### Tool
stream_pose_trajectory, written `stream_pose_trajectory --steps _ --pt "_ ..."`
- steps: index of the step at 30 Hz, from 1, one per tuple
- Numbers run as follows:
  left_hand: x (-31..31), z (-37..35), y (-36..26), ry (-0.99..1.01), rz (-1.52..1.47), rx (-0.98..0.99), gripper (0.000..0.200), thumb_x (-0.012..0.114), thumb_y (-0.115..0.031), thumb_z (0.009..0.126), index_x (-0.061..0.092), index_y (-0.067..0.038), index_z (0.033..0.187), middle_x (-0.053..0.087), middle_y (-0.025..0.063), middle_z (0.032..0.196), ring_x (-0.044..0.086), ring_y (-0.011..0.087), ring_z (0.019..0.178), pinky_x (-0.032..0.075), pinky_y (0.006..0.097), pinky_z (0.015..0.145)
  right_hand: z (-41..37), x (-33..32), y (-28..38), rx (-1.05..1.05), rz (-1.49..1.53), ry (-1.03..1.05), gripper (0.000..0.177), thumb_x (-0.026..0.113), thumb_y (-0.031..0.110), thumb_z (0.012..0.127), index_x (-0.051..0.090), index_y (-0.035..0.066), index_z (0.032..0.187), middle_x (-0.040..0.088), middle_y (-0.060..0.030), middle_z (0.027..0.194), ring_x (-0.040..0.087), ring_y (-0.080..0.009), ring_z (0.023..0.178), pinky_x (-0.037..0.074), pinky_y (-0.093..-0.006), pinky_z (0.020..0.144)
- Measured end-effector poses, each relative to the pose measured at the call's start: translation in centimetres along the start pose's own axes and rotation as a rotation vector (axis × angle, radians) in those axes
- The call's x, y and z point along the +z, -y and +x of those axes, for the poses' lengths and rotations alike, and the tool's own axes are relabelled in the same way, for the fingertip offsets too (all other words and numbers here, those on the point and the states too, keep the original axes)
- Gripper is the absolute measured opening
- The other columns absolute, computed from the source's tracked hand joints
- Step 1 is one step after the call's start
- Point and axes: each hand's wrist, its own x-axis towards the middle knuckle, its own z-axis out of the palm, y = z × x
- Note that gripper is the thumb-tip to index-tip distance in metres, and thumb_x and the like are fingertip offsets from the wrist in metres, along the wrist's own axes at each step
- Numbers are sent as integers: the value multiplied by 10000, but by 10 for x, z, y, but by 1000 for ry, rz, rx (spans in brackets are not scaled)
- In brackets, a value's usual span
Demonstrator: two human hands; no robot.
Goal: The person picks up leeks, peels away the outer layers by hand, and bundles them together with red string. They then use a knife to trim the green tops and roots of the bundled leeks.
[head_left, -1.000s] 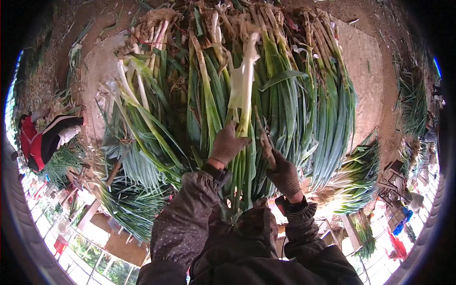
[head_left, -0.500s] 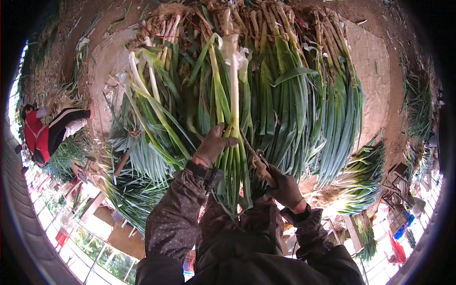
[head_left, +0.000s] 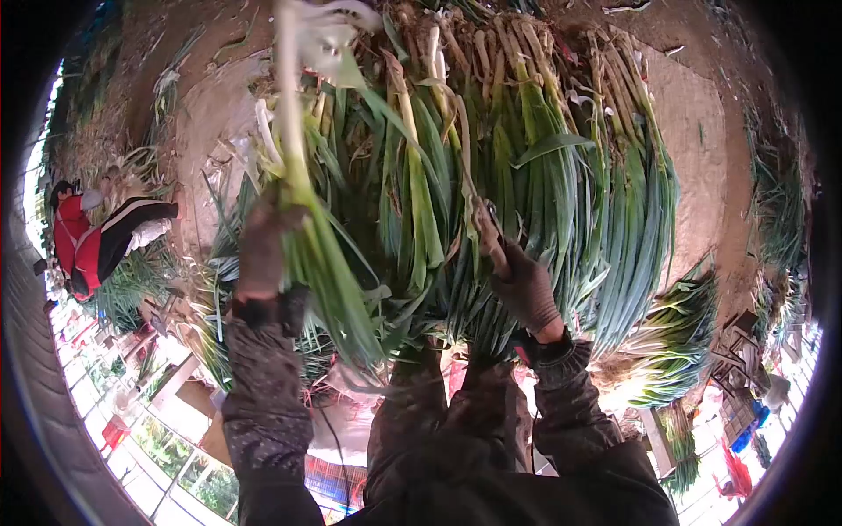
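Observation:
My left hand [head_left: 266, 244], gloved and blurred by motion, is closed around a large green onion [head_left: 294, 131] at the base of its leaves. Its white shank points away from me and its green leaves trail toward my body. My gloved right hand [head_left: 528, 294] grips a tan-handled tool [head_left: 488, 235] with a narrow front part. Exactly what kind of tool it is, I cannot make out. Below and beyond both hands lies a wide pile of green onions [head_left: 553, 184], roots at the far side and leaves toward me.
At the far left a person in red and black [head_left: 83, 237] bends over more onions. Another onion bundle [head_left: 671, 337] lies at the right. A pale sheet [head_left: 693, 158] covers the ground under the pile. Loose leaves and dirt lie around.
My left hand has swung left with the green onion, away from the right hand. The right hand has stayed nearly in place with the tool, shifting slightly up.

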Motion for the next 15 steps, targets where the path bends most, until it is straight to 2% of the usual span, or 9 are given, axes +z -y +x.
stream_pose_trajectory --steps 2,4,7,9,10,11,12,14,15 --pt "-31 6 -14 -137 76 -90 371 596 -129 888 592 -58 1251 694 85 1043 684 201 911 563 336 886 -10 5 -6 80 -45 93 573 673 139 787 534 68 1339 673 -247 1007 653 -434 937 541 -462 743" --pt "-81 36 11 -127 91 -80 394 621 -140 877 596 -57 1262 689 103 1110 681 207 930 567 361 887 -26 13 -13 117 -52 136 584 676 143 778 533 67 1339 674 -247 1010 650 -437 940 540 -467 750" --pt "-146 96 126 -301 1026 218 531 754 -191 796 589 -56 1283 661 138 1137 680 252 946 561 439 803 -37 24 -16 84 20 120 606 675 139 757 532 76 1343 675 -249 988 646 -448 933 537 -477 759" --pt "-76 87 123 -517 1422 -71 590 808 -229 755 587 -41 1269 644 154 1065 654 342 975 520 469 857 -38 23 -12 135 15 154 609 673 136 756 531 78 1345 674 -253 989 648 -446 930 538 -476 764" --pt "-53 88 153 -620 1429 171 561 823 -271 745 607 -38 1207 622 172 1002 636 406 933 521 477 830 -39 24 -12 161 10 171 610 672 135 755 530 79 1346 673 -254 990 649 -445 929 539 -475 767" --pt "-7 80 150 -476 1165 115 553 824 -304 741 605 -39 1173 627 211 1046 643 413 938 529 474 811 -40 26 -17 179 36 180 631 674 133 751 519 85 1361 673 -255 994 650 -447 921 540 -476 765" --pt "19 82 181 -229 1078 435 604 817 -339 743 578 -31 1204 624 243 1115 639 414 995 525 483 843 -40 26 -18 148 -4 173 636 676 136 750 517 82 1364 675 -256 993 652 -445 924 542 -473 766" --pt "100 70 175 10 1021 40 790 796 -459 771 498 -19 1356 594 281 1243 607 416 1125 504 495 918 -35 26 -16 70 -69 165 648 682 144 749 512 77 1371 679 -256 991 657 -441 929 545 -468 768" --pt "123 74 204 -38 994 180 904 787 -518 768 426 -2 1416 575 300 1276 593 436 1147 507 501 913 -33 21 -9 230 35 222 642 687 91 754 533 44 1375 674 -245 1126 669 -377 1071 523 -379 870"
